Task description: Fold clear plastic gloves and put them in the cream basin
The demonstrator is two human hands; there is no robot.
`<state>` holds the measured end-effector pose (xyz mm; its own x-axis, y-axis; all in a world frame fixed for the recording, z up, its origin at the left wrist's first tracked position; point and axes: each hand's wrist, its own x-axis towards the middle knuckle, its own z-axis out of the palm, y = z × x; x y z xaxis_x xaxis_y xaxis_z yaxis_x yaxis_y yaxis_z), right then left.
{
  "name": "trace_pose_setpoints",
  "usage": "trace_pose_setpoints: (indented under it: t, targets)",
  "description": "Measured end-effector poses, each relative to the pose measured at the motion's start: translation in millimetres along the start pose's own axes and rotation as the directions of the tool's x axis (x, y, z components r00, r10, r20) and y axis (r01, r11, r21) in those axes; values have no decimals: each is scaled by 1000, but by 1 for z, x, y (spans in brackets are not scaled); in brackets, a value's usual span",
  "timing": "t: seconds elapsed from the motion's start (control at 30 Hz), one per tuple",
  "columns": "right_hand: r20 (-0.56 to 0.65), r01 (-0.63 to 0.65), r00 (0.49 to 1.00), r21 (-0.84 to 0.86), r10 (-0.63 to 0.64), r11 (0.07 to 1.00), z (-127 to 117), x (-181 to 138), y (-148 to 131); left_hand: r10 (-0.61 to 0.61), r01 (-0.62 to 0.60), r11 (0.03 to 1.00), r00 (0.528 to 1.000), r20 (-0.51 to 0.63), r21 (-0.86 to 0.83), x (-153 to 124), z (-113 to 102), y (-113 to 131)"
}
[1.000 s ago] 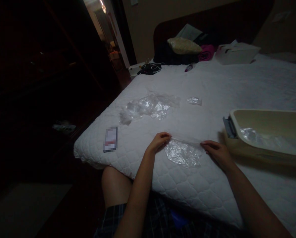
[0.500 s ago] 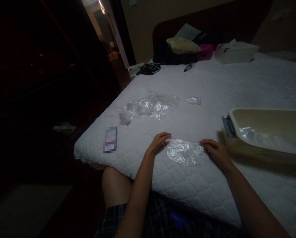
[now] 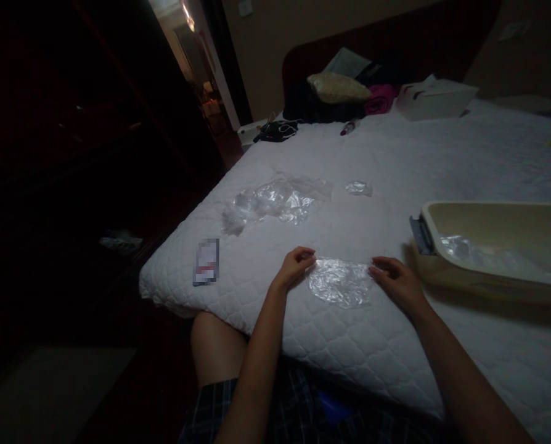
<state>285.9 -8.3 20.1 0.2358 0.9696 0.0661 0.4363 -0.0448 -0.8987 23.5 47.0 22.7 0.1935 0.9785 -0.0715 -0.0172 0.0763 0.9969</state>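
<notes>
A crinkled clear plastic bag (image 3: pixel 340 283) lies on the white quilted bed (image 3: pixel 331 342) in front of me. My left hand (image 3: pixel 297 265) pinches its upper left corner between thumb and fingers. At the upper right corner, my right hand (image 3: pixel 398 280) grips the edge the same way, so the top edge runs fairly straight between them. Beyond, a larger crumpled clear plastic bag (image 3: pixel 275 200) is spread on the bed, with a small folded piece of clear plastic (image 3: pixel 359 188) to its right.
A cream plastic bin (image 3: pixel 479 280) with a grey latch stands at the right, clear plastic inside it. A blurred-out phone-like object (image 3: pixel 206 262) lies at the left. Toward the headboard are a white box (image 3: pixel 435 98), a pillow (image 3: pixel 338 87) and a small bottle (image 3: pixel 349 127).
My right hand has shifted its fingers slightly on the bag's right corner, bringing the thumb closer. The bag looks a little flatter along its right side. The view has moved slightly.
</notes>
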Motion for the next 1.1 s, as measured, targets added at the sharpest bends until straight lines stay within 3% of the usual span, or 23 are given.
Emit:
trace_pose_setpoints:
  t: [0.13, 0.23, 0.4, 0.67, 0.8, 0.9, 1.1]
  targets:
    - [-53, -122, 989, 200, 135, 972, -5, -2, 2, -103, 72, 982, 980, -172, -175, -5, -6, 5]
    - [21, -264, 963, 264, 268, 928, -10, -10, 2, -159, 115, 975, 960, -230, -193, -16, -14, 8]
    - [291, -400, 897, 208, 334, 893, -16, -23, -3, -312, 314, 949, 949, -40, 41, -34, -24, 12]
    - [438, -431, 847, 235, 301, 871, -15, -20, -12, -389, 368, 921, 892, 230, 130, -18, -25, 15]
    - [439, -406, 857, 253, 270, 878, -11, -20, -17, -375, 357, 927, 894, 244, 115, -15, -21, 14]
    - [391, -395, 876, 250, 281, 884, -7, -23, -22, -345, 335, 939, 914, 214, 81, -16, -19, 10]
    - [250, -322, 932, 242, 262, 915, -2, -30, -24, -215, 215, 976, 941, 263, 28, -20, -21, -1]
